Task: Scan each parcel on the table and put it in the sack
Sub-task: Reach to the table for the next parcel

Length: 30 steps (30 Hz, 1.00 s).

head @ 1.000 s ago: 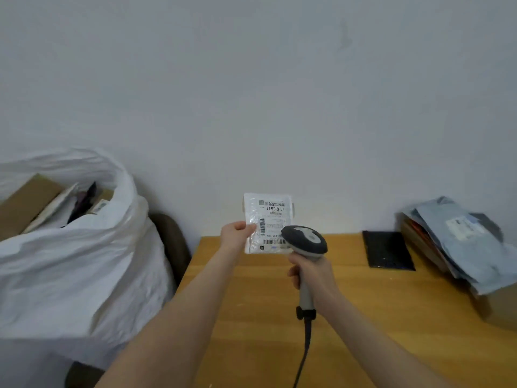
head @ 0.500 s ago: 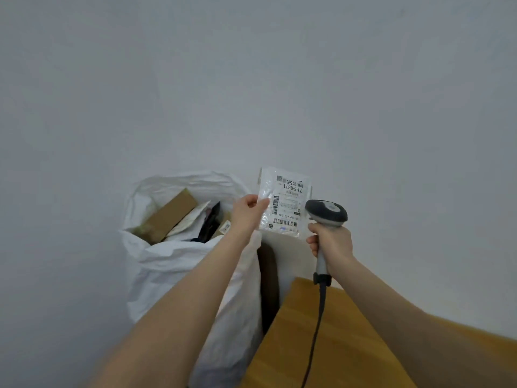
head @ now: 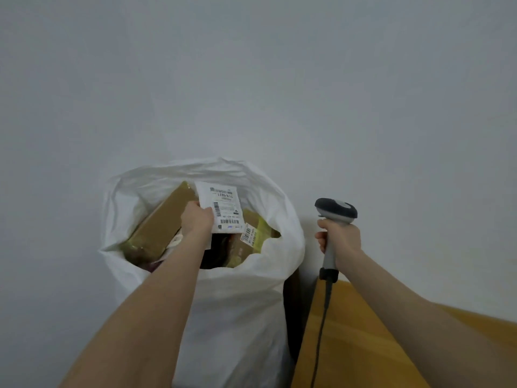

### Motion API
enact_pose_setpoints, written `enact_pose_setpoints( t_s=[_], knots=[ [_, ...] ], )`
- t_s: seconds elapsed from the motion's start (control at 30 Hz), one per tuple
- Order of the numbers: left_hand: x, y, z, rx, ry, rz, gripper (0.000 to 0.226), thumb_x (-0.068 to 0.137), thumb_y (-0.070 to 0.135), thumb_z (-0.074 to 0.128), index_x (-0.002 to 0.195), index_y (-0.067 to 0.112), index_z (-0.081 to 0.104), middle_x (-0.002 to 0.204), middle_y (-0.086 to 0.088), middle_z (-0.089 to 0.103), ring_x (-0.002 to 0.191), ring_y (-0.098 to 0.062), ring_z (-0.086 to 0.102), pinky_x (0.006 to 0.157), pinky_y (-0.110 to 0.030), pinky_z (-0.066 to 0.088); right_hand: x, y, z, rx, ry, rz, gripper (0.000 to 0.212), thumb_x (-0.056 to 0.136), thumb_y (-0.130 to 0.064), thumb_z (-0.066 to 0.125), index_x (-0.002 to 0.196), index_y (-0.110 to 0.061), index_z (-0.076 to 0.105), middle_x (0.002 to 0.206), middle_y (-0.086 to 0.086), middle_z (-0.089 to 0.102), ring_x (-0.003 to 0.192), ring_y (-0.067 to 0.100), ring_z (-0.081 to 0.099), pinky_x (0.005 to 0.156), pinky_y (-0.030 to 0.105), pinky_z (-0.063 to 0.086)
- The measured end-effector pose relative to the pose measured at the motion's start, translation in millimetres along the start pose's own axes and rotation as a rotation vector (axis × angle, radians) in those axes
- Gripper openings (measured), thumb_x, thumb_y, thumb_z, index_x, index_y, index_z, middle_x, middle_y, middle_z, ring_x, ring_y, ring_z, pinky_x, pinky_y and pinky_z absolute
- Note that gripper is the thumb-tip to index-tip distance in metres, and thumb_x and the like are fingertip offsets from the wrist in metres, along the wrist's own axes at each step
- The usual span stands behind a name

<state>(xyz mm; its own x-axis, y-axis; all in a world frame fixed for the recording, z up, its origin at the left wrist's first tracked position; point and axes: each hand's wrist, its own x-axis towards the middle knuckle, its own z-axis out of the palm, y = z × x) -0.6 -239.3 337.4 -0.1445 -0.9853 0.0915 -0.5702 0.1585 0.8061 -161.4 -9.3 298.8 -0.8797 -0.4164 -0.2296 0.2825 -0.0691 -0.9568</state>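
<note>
**While one hand keeps a scanner aside, the other holds a parcel over an open sack**

Seen from a head camera looking down, the person's left hand pinches a small, flat white plastic parcel with a printed barcode label by its lower left edge. The parcel hangs just above the mouth of a tall white plastic sack, over a tilted brown cardboard box and other packets already inside.

To the right, apart from the sack's mouth, the right hand is wrapped round the handle of a grey and black handheld barcode scanner. The scanner is held upright, and its dark cable trails down past the edge of a wooden table.

The step in hand looks like the drop into the sack. To do it well, the hand should bring the parcel low, inside the rim, before letting go. That way it settles on the pile rather than sliding off the tilted box or over the edge. The scanner and its cable should be kept away from the opening.
</note>
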Motion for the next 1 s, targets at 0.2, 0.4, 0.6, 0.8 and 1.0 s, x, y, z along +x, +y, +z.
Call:
enact_pose_setpoints(
  t_s=[0.2,0.4,0.6,0.8,1.0],
  knots=[
    [-3,43,25,0.356,-0.081,0.237,0.062,0.094,0.02,0.053,0.146,0.005,0.024,0.151,-0.018,0.027,0.14,-0.032,0.022,0.111,-0.042,0.026,6,7,-14,0.034,0.06,0.057,0.007,0.085,-0.011,0.067,0.082,-0.005,0.064,0.062,0.009,0.065,0.045,0.015,0.052,0.048,0.028,0.046],
    [-74,128,105,0.34,-0.28,0.654,0.058,0.092,0.017,0.052,0.145,0.01,0.03,0.145,-0.015,0.034,0.134,-0.031,0.03,0.105,-0.04,0.034,-2,6,-76,0.113,0.187,0.077,0.007,0.085,-0.01,0.064,0.08,-0.005,0.063,0.054,0.005,0.064,0.043,0.013,0.052,0.048,0.027,0.046],
    [-195,154,212,0.396,-0.563,0.89,0.057,0.093,0.017,0.052,0.145,0.01,0.03,0.144,-0.014,0.034,0.133,-0.03,0.031,0.103,-0.039,0.036,-12,16,-189,0.154,0.393,0.111,0.006,0.086,-0.009,0.064,0.083,-0.004,0.063,0.055,0.006,0.063,0.043,0.015,0.051,0.047,0.027,0.043],
    [-323,151,314,0.491,-0.788,0.974,0.056,0.093,0.016,0.051,0.145,0.011,0.031,0.143,-0.011,0.035,0.131,-0.028,0.034,0.099,-0.037,0.039,-15,38,-333,0.184,0.584,0.178,0.013,0.087,-0.008,0.064,0.075,-0.005,0.059,0.05,0.005,0.06,0.043,0.015,0.05,0.047,0.027,0.043],
    [-454,164,413,0.547,-0.936,1.021,0.051,0.095,0.018,0.052,0.143,0.011,0.034,0.14,-0.01,0.038,0.13,-0.027,0.036,0.097,-0.038,0.041,-11,62,-481,0.18,0.774,0.243,0.017,0.088,-0.009,0.064,0.073,-0.003,0.061,0.056,0.009,0.062,0.047,0.018,0.052,0.048,0.029,0.044]
  ],
)
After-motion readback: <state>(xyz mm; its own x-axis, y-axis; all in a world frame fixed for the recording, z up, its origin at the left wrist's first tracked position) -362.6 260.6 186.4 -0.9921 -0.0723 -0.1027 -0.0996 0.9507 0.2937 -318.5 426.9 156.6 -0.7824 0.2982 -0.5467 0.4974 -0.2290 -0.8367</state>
